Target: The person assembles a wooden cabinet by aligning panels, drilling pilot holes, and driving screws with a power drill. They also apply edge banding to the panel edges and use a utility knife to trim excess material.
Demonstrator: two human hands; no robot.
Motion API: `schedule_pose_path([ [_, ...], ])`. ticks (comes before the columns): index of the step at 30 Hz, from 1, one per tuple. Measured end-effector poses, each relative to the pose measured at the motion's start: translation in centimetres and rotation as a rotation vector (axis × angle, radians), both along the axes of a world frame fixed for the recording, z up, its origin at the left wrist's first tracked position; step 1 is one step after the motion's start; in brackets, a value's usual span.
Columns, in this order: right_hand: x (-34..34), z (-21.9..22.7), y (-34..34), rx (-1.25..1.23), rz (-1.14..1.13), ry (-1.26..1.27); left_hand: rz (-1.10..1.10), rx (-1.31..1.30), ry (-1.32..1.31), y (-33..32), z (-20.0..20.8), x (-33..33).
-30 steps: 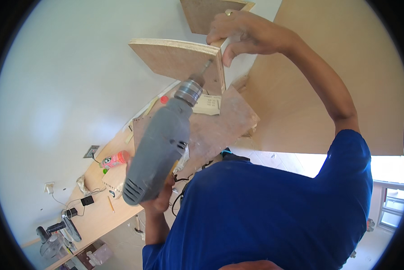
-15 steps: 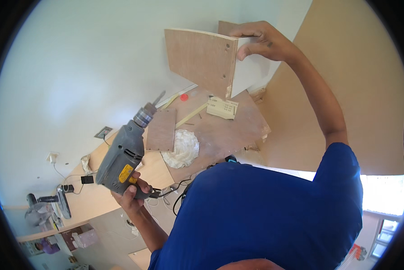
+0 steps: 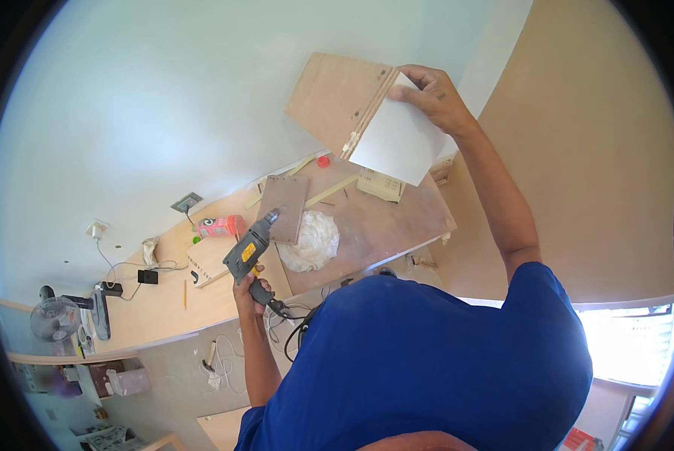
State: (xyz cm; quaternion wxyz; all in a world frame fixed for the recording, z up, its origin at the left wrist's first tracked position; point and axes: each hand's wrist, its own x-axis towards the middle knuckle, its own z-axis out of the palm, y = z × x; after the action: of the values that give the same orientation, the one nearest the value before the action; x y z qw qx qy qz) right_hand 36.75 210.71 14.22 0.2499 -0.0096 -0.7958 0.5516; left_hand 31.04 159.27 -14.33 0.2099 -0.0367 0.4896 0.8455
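Observation:
My left hand (image 3: 251,292) is wrapped round the handle of a grey power drill (image 3: 241,259) with a yellow label. The drill's chuck points up and to the right, over a small brown board (image 3: 286,197) with screw holes. In my right hand (image 3: 436,99), held up near the wall, is a piece made of a brown plywood panel (image 3: 338,96) and a white-faced board (image 3: 401,135) meeting at an edge. My thumb presses on the white face and my fingers go behind it. Two dark holes show along the plywood's edge.
On the bench (image 3: 374,233) lie a white cloth bundle (image 3: 311,242), a folded yellowish paper sheet (image 3: 380,185), a red cap (image 3: 323,161) and thin strips. A pink bottle (image 3: 220,226), a pencil (image 3: 185,294), cables and a small fan (image 3: 55,319) are further left. A tan panel (image 3: 577,188) stands at the right.
The drill has come down and moved right, farther from me in view. The held wooden piece has dropped a little and tilted, showing more of its white face.

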Motion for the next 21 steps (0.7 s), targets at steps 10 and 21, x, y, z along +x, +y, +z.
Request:
schedule_pose_path([
  [10, 1.3, -3.3, 0.0, -0.333, -0.106, -0.008, 0.056, 0.234, -0.198, -1.4, -8.2, -2.0],
  [21, 0.8, -6.2, 1.3, -0.584, -0.115, 0.002, 0.039, 0.346, -0.138, -1.2, -10.3, -2.8],
])
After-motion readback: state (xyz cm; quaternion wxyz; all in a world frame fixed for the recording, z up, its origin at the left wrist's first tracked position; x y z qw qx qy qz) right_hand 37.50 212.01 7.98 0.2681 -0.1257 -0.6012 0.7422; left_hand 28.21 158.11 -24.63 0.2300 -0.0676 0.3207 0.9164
